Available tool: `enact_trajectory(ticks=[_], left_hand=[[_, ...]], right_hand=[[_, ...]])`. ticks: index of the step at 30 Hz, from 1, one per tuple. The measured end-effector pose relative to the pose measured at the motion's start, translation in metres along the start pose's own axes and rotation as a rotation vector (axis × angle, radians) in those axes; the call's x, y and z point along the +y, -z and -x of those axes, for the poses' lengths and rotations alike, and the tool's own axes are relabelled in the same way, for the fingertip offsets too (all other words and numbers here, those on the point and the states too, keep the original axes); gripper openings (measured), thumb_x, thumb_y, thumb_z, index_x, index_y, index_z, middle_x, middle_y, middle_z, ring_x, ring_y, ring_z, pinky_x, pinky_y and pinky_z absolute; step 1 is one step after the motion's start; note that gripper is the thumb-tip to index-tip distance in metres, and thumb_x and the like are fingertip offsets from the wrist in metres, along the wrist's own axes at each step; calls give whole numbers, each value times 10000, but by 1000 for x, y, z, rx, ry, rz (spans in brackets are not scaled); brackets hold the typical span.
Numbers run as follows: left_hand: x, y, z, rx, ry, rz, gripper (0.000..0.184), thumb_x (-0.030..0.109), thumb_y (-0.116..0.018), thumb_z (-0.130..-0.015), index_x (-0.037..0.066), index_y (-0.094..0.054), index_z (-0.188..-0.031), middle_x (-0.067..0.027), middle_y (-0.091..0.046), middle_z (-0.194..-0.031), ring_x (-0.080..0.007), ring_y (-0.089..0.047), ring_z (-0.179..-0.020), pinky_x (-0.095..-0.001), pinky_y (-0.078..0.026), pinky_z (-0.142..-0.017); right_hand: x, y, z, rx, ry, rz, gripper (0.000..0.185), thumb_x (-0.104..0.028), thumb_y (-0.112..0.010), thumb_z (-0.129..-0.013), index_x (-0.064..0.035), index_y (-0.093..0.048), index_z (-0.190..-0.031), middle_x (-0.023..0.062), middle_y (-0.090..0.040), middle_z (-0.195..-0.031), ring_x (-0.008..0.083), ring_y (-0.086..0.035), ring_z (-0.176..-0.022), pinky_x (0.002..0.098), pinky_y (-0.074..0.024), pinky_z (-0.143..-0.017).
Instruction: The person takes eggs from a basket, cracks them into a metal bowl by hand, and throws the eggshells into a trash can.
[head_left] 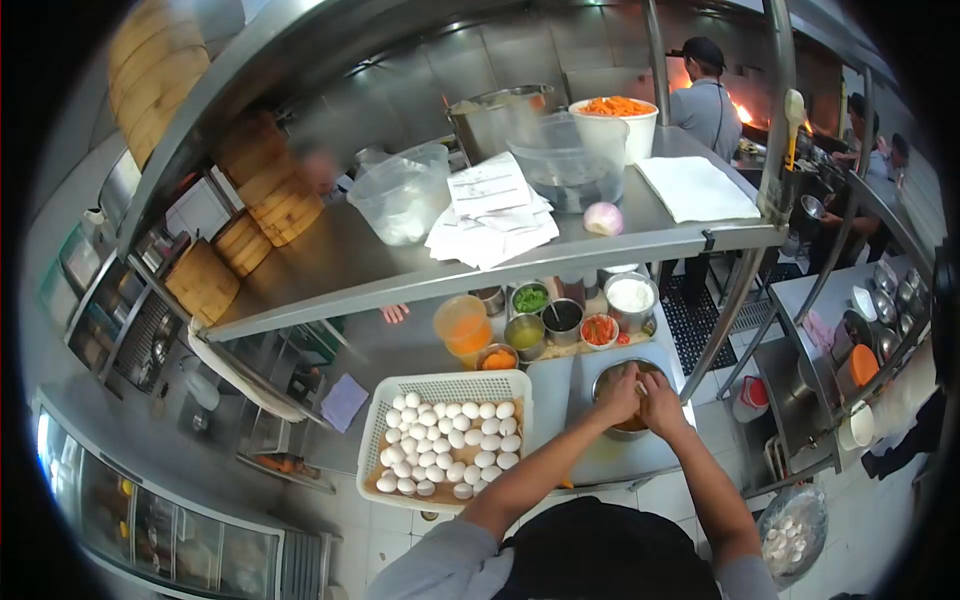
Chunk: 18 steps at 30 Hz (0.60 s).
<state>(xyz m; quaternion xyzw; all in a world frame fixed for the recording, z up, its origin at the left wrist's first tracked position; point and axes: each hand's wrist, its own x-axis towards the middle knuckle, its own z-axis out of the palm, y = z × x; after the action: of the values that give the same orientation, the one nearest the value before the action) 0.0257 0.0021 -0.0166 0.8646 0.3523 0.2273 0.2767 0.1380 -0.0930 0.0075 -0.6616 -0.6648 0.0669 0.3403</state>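
Observation:
Over a round metal bowl (608, 377) on the white cutting board, my left hand (618, 394) and my right hand (659, 402) meet with curled fingers. Between them shows a bit of white that looks like an egg (641, 386), mostly covered by the fingers. Something brownish-yellow is partly visible inside the bowl. To the left of my hands stands a white plastic basket (372, 430) lined with brown paper, holding many white eggs (456, 439).
Behind the board (560, 400) stand containers of chopped greens (530, 298), dark sauce (562, 316) and red peppers (599, 330). A steel shelf (400, 270) spans overhead. At lower right is a bag of eggshells (790, 540). Another person's hand (395, 313) appears beyond the basket; a cook (708, 110) stands near flames.

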Motion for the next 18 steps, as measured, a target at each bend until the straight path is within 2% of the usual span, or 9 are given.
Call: enact_trajectory(ticks=[5, 7, 9, 12, 13, 14, 15, 16, 18], left_hand=[[4, 31, 11, 26, -190, 89, 482, -2, -570, -795, -33, -454, -1262, -212, -597, -1125, -356, -579, -1074, -439, -475, -895], [6, 36, 8, -287, 10, 677, 478, 4, -581, -858, -30, -430, -1310, -149, -609, -1112, -229, -618, -999, -356, -516, -810], [-11, 11, 8, -211, -57, 918, 533, 84, -628, -909, -10, -382, -1373, -103, -601, -1084, -151, -598, -950, -286, -520, -804], [12, 76, 41, -106, 65, 667, 498, 190, -683, -886, 47, -483, -1319, -113, -587, -1184, -151, -602, -962, -297, -514, -800], [-17, 78, 51, 243, -201, 379, 433, 164, -689, -868, 41, -541, -1256, -109, -601, -1088, -159, -610, -850, -302, -517, -705], [-21, 111, 67, 260, -19, 367, 405, 133, -685, -852, 32, -554, -1222, -130, -609, -1075, -199, -618, -781, -324, -516, -650], [-25, 145, 85, 298, 233, 387, 449, 232, -674, -853, 15, -542, -1223, -218, -591, -1106, -352, -600, -961, -400, -484, -861], [-52, 167, 104, 445, 307, 192, 388, 118, -674, -849, -2, -542, -1194, -191, -606, -1066, -269, -620, -794, -367, -512, -692], [-132, 197, 149, 728, 261, -238, 355, 186, -676, -858, -19, -588, -1135, -228, -610, -1091, -372, -560, -1011, -431, -445, -901]], right_hand=[[-21, 19, 3, 64, 155, -72, 495, 20, -573, -755, -33, -525, -1245, 187, -509, -1239, 382, -489, -1159, 430, -444, -980], [-21, 15, 8, 110, 13, -265, 504, 2, -620, -763, -31, -523, -1257, 187, -523, -1214, 386, -494, -1158, 427, -442, -983], [-9, 8, 16, 144, -181, -520, 445, -39, -647, -824, -20, -530, -1253, 129, -561, -1198, 279, -596, -1050, 365, -465, -940], [45, 14, 53, 251, -327, -966, 415, -112, -603, -894, -37, -518, -1293, 123, -526, -1302, 218, -600, -1036, 333, -461, -930], [47, 33, 72, 289, -464, -1209, 429, -141, -589, -911, -42, -503, -1320, 136, -515, -1334, 219, -588, -1072, 328, -451, -947], [50, 53, 102, 335, -494, -1324, 455, -170, -580, -921, -40, -479, -1345, 141, -514, -1344, 226, -564, -1118, 322, -434, -967], [53, 71, 122, 409, -486, -1449, 481, -199, -571, -931, -37, -456, -1370, 147, -512, -1355, 232, -541, -1165, 316, -418, -987], [58, 89, 147, 464, -536, -1406, 496, -197, -576, -926, -29, -445, -1374, 154, -511, -1360, 242, -519, -1198, 318, -406, -1004], [88, 117, 220, 564, -576, -1394, 513, -189, -581, -919, -7, -432, -1374, 156, -515, -1353, 258, -498, -1228, 330, -389, -1036]])
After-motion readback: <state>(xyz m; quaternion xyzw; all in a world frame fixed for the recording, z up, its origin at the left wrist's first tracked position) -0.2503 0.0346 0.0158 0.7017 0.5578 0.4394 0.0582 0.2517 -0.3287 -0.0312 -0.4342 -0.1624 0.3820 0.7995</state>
